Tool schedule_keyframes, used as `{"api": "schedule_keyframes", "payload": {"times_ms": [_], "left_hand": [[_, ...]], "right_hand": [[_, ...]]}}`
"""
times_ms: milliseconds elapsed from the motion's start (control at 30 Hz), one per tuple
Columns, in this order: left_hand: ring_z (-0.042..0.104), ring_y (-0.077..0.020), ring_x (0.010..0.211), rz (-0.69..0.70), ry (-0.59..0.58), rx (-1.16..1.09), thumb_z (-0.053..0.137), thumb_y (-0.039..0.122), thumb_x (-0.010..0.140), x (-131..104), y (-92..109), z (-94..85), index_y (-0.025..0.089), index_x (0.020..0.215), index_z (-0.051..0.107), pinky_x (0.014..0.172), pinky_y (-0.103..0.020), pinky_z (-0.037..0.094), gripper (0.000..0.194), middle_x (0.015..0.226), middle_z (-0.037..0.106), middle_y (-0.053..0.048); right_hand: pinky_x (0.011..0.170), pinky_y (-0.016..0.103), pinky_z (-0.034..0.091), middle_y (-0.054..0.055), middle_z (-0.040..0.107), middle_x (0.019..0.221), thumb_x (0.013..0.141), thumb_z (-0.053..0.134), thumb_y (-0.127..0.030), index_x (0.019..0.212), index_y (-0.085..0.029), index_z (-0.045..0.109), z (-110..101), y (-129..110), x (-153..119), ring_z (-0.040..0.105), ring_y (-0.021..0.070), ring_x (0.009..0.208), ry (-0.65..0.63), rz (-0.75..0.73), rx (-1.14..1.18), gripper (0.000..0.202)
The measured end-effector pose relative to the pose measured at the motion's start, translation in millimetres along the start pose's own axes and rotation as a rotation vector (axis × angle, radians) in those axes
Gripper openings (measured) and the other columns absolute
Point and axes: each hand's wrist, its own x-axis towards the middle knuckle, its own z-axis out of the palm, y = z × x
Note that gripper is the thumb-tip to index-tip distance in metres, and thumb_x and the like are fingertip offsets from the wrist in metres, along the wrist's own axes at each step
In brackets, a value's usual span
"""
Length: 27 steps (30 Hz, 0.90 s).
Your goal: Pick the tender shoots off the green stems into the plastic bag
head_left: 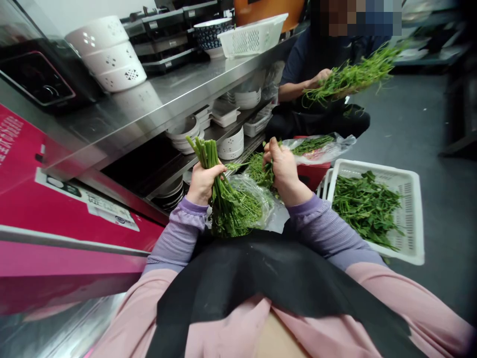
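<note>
My left hand [203, 181] is wrapped round a thick bunch of leafy green stems [223, 199], cut ends up and leaves hanging down. To its right, my right hand [281, 166] has its fingers pinched together, with some dark green leaves [267, 174] showing beneath them. Its fingertips partly hide what they hold. Below and between both hands lies a clear plastic bag [266, 199] with more greens about it. A white perforated basket [413, 219] holding picked greens [365, 204] stands to the right of my right hand.
Across from me a person [298, 59] holds a large bunch of greens [354, 74]. Another bag of greens [316, 146] lies on a red container [313, 174]. At left are a steel counter [164, 94], shelves with white bowls [231, 144] and a pink panel [74, 199].
</note>
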Motion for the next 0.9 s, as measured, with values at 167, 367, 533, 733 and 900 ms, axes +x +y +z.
{"api": "schedule_keyframes", "payload": {"times_ms": [167, 367, 533, 733, 900], "left_hand": [[0.049, -0.0095, 0.045, 0.055, -0.051, 0.046, 0.071, 0.019, 0.06, -6.4, -2.1, 2.8, 0.014, 0.064, 0.06, 0.045, -0.023, 0.04, 0.013, 0.054, 0.054, 0.002], [0.049, -0.0092, 0.047, 0.119, -0.09, 0.074, 0.069, 0.018, 0.064, -9.3, -8.2, 8.4, 0.014, 0.063, 0.059, 0.048, -0.023, 0.039, 0.01, 0.056, 0.054, 0.002], [0.049, -0.0096, 0.047, 0.09, -0.066, 0.094, 0.068, 0.015, 0.06, -13.3, -6.2, 13.0, 0.014, 0.06, 0.058, 0.048, -0.024, 0.038, 0.01, 0.054, 0.054, 0.002], [0.049, -0.0092, 0.047, 0.141, 0.046, 0.105, 0.069, 0.011, 0.056, -3.5, -4.8, 14.8, 0.014, 0.059, 0.058, 0.048, -0.023, 0.039, 0.012, 0.053, 0.054, 0.003], [0.049, -0.0092, 0.042, -0.047, 0.087, -0.046, 0.075, 0.018, 0.053, 9.1, 3.6, -8.0, 0.012, 0.062, 0.061, 0.041, -0.021, 0.038, 0.018, 0.05, 0.054, 0.002]], "right_hand": [[0.039, 0.023, 0.032, -0.008, 0.03, 0.049, 0.064, 0.057, -0.079, 0.086, -0.015, 0.062, 4.6, 18.1, -14.6, 0.034, 0.008, 0.041, -0.268, 0.401, 0.039, 0.067], [0.052, 0.024, 0.043, -0.004, 0.041, 0.06, 0.071, 0.043, -0.082, 0.103, -0.02, 0.061, 26.2, 1.7, -30.2, 0.047, 0.0108, 0.054, -0.285, 0.063, 0.078, 0.071], [0.063, 0.028, 0.045, 0.0, 0.053, 0.068, 0.078, 0.059, -0.06, 0.078, -0.021, 0.059, 29.1, 9.8, -29.5, 0.049, 0.0124, 0.061, -0.194, -0.273, -0.169, 0.039], [0.062, 0.033, 0.043, 0.002, 0.052, 0.06, 0.084, 0.056, -0.041, 0.069, -0.022, 0.058, 10.9, 5.2, -57.1, 0.048, 0.0152, 0.059, -0.219, -0.727, -0.388, 0.024], [0.062, 0.029, 0.042, 0.002, 0.054, 0.064, 0.083, 0.056, -0.04, 0.068, -0.02, 0.059, -17.3, -6.2, -21.7, 0.049, 0.014, 0.062, -0.004, -0.496, -0.381, 0.025]]}}
